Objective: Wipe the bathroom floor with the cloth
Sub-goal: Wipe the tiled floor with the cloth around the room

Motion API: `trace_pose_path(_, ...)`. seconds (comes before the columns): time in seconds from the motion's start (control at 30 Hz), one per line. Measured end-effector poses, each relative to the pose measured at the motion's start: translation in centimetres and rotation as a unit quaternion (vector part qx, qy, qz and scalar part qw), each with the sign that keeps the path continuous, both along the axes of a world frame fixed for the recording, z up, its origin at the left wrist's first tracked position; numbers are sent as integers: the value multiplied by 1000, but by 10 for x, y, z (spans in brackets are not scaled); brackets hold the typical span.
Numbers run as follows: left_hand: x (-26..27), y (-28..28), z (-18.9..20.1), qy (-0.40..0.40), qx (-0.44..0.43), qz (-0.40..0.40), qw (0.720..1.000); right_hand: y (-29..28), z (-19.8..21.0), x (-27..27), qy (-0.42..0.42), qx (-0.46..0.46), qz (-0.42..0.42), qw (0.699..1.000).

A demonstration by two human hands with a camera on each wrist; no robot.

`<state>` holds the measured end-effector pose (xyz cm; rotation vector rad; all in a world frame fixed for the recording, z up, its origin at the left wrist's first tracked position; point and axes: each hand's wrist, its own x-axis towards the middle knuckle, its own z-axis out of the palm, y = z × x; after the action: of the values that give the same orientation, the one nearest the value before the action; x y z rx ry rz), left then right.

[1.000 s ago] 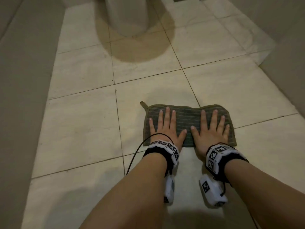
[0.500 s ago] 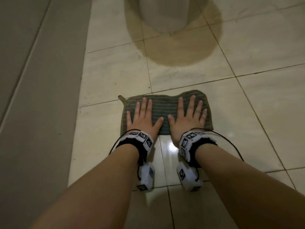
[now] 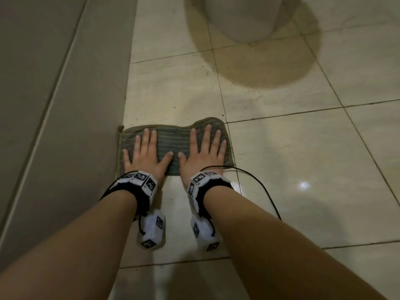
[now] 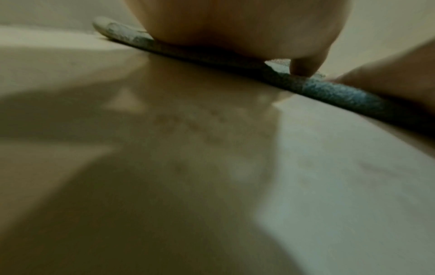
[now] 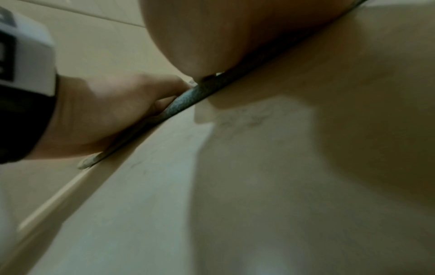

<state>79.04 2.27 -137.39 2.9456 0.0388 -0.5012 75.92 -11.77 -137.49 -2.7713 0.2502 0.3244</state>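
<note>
pale glossy tiles make up the bathroom floor (image 3: 292, 161), crossed by dark grout lines. on it lies the grey-green striped cloth (image 3: 171, 141), flat, its left edge touching the base of the wall (image 3: 54, 105). the left hand (image 3: 146, 155) and right hand (image 3: 202, 153) both rest palm-down on the cloth, fingers straight and spread, thumbs nearly meeting in the middle, curled round nothing. white tagged wrist units (image 3: 138, 180) sit on both wrists, and a black cable (image 3: 263, 187) trails off the right one. farther off, a white toilet base (image 3: 244, 16) stands over a darker patch of floor.
</note>
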Motion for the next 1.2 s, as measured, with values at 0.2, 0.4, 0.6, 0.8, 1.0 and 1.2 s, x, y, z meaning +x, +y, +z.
trace_pose_path(0.2, -80, 1, 10, 41, 13, 14, 999, 6, -5, -77, -1, 5, 18, 1000)
trace_pose_path(0.4, -179, 0, 11, 85, 29, 44, 995, 5, -7, -171, -18, -10, 11, 1000)
trace_pose_path(0.6, -185, 1, 10, 74, 27, 39, 996, 10, -5, -169, -12, 2, 2, 1000)
trace_pose_path(0.8, -123, 16, 6, 32, 8, 18, 999, 17, -7, -112, -6, -14, 3, 1000)
trace_pose_path(1.0, -28, 24, -2, -22, -8, -13, 1000, 28, -2, -37, 1, 10, -24, 1000)
trace_pose_path(1.2, 8, 31, -6, -42, -12, -39, 998, 43, -8, -14, -31, -3, -50, 998)
